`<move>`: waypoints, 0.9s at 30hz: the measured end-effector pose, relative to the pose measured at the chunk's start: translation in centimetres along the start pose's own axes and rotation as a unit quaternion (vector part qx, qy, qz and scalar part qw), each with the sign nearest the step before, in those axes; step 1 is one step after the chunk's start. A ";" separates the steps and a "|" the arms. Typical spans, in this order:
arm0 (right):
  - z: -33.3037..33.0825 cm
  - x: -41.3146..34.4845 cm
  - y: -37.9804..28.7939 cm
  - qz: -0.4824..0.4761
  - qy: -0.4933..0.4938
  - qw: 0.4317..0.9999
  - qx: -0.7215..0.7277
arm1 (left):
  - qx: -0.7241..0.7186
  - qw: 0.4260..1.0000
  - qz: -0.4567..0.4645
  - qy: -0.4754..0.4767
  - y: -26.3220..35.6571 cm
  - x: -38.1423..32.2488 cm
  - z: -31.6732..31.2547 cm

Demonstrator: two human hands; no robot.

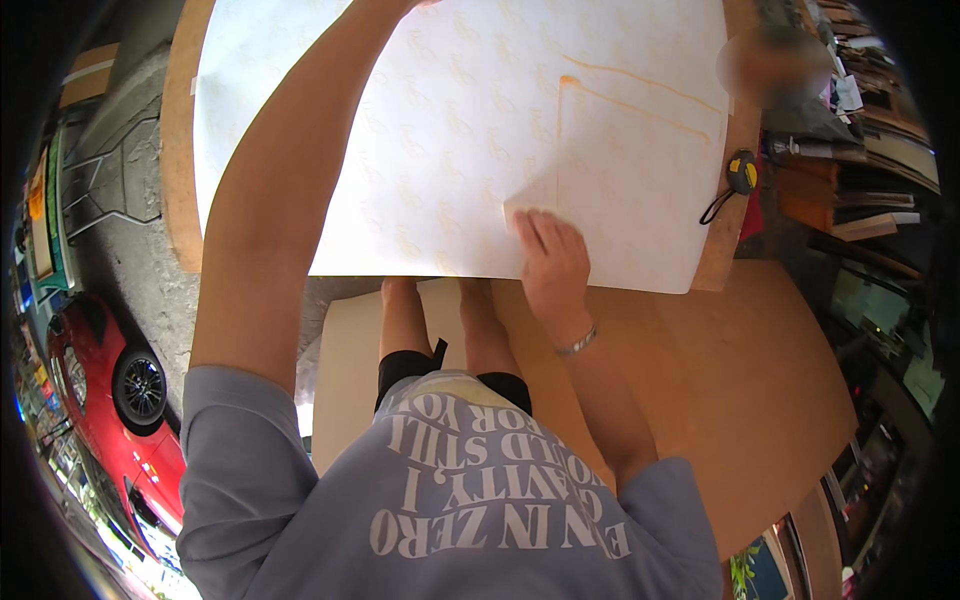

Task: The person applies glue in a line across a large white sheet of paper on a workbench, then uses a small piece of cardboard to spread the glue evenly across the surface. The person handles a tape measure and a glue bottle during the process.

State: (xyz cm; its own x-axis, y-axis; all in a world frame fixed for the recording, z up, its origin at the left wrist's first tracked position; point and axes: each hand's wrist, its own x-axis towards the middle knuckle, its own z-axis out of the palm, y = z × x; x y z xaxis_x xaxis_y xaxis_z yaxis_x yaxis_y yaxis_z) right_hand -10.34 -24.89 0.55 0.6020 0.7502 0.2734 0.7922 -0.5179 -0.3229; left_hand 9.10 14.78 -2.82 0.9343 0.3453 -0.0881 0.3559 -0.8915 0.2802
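My right hand (555, 259) is low over the near part of a white sheet (450, 150) with a faint repeating print. Its bent fingers hold a small, pale, flat piece (517, 206), partly hidden by the fingers and possibly a spreader. From there a thin orange line (559, 142) runs away from me to a thicker orange blob (568, 80). Two more orange streaks (645, 75) slant off to the right. My left arm reaches across the sheet. Only a sliver of my left hand (424, 3) shows at the top rim, so its grip is hidden.
A brown board (180, 150) lies under the sheet. On its right edge rests a black and yellow tape measure (741, 172). Another large brown board (675, 360) extends at my right. Left stand metal legs (112, 217) and a red car (120, 420). Stacked panels (877, 217) fill the right.
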 end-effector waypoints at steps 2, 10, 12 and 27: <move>-0.9 -3.2 -0.9 -0.003 -0.033 0.999 -0.001 | 0.000 1.000 0.002 -0.008 0.5 -0.5 -0.6; -6.0 -9.0 -4.2 0.075 -0.132 0.984 0.091 | -0.016 0.996 -0.061 -0.070 4.1 -1.4 -3.4; -8.1 -6.8 -3.0 0.065 -0.091 0.989 0.100 | 0.006 0.997 -0.026 -0.078 5.6 -2.2 -2.3; 0.3 15.4 9.8 0.021 0.040 0.996 -0.080 | -0.021 0.995 -0.022 -0.093 6.9 -2.2 -1.4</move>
State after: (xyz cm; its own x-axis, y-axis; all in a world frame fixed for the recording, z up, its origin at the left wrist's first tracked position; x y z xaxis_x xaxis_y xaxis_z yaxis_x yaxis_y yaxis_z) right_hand 6.68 -18.25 1.36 0.6353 0.6952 0.3362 0.7686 -0.6114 -0.1880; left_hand 9.53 8.26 0.70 0.9061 0.3203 -0.2763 0.3997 -0.8622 0.3113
